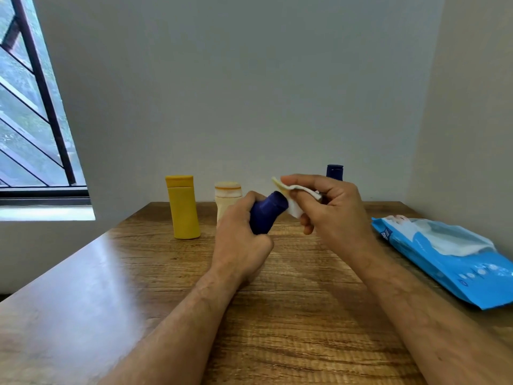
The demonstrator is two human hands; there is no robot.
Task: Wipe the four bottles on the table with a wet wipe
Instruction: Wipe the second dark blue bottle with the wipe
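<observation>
Head view: left hand (pixel 238 240) grip hides navy bottle (pixel 268 211) base; right hand (pixel 330 209) pinches wipe (pixel 295 200), hiding far bottle (pixel 334 171).

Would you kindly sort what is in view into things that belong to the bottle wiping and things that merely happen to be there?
Part of the job:
dark blue bottle in left hand
wet wipe in right hand
yellow bottle
cream bottle
second blue bottle
wipes pack

Just there:
window

A barred window (pixel 33 107) beside a plain grey wall (pixel 249 93).
</observation>
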